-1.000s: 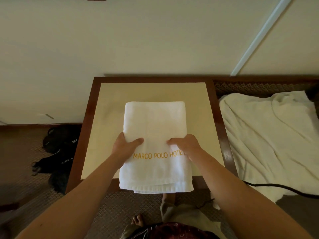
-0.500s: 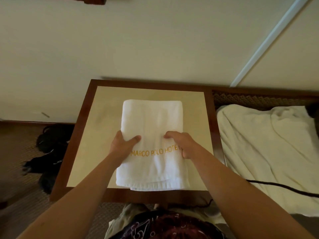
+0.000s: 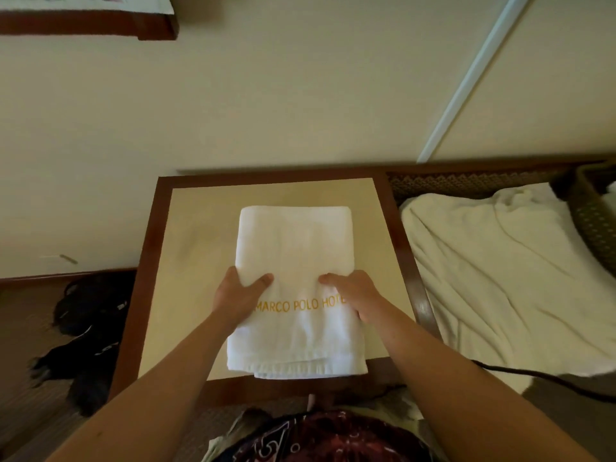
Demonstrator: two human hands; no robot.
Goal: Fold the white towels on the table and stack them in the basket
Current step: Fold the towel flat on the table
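A white towel [image 3: 295, 248] with gold "MARCO POLO HOTEL" lettering lies folded into a long rectangle on the table [image 3: 200, 248], its near end reaching the front edge. My left hand [image 3: 238, 296] grips the towel's left edge at mid-length, thumb on top and fingers tucked under. My right hand [image 3: 355, 295] grips the right edge the same way. The woven basket [image 3: 595, 225] shows partly at the far right edge.
A heap of cream-white cloth [image 3: 500, 268] lies right of the table, with a black cable [image 3: 546, 381] running across its near side. Dark bags [image 3: 86, 328] sit on the floor to the left. The wall stands just behind the table.
The towel has slid away from me, so its near end no longer hangs over the table's front edge. Both hands keep their hold at its sides.
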